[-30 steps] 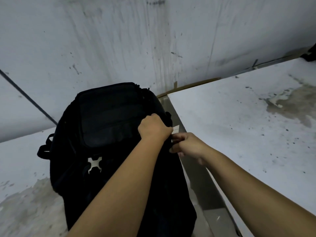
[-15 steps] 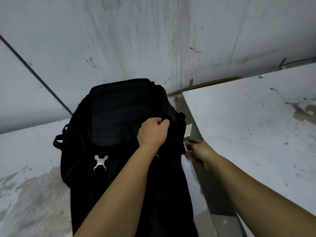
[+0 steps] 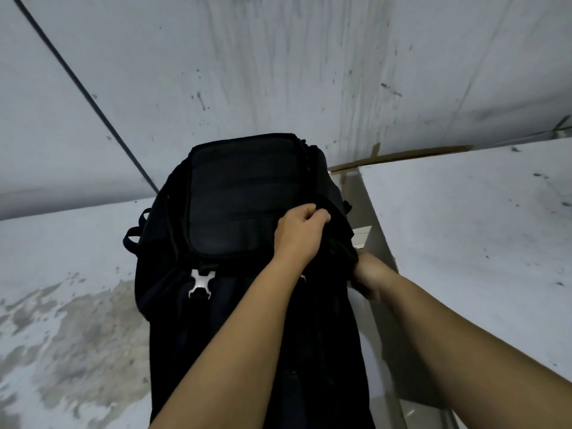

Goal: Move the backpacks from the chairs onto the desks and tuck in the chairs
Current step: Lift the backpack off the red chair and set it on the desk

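Note:
A black backpack (image 3: 241,205) with a silver buckle (image 3: 200,283) lies on the left white desk (image 3: 62,267), its top towards the wall. My left hand (image 3: 301,232) grips a fold of fabric at the backpack's upper right. My right hand (image 3: 370,274) holds the backpack's right side at the desk's edge, its fingers hidden under the black fabric. No chair is in view.
A second white desk (image 3: 470,243) stands to the right, with a narrow gap (image 3: 382,252) between the two. The stained wall (image 3: 278,72) runs close behind both. A dark cable (image 3: 89,97) crosses the wall diagonally. A brown strip (image 3: 402,156) lies along the right desk's back edge.
My right hand let go of the backpack's side, opened, then moved back in under its right edge. The left hand kept its grip. The backpack sits a little further onto the desk.

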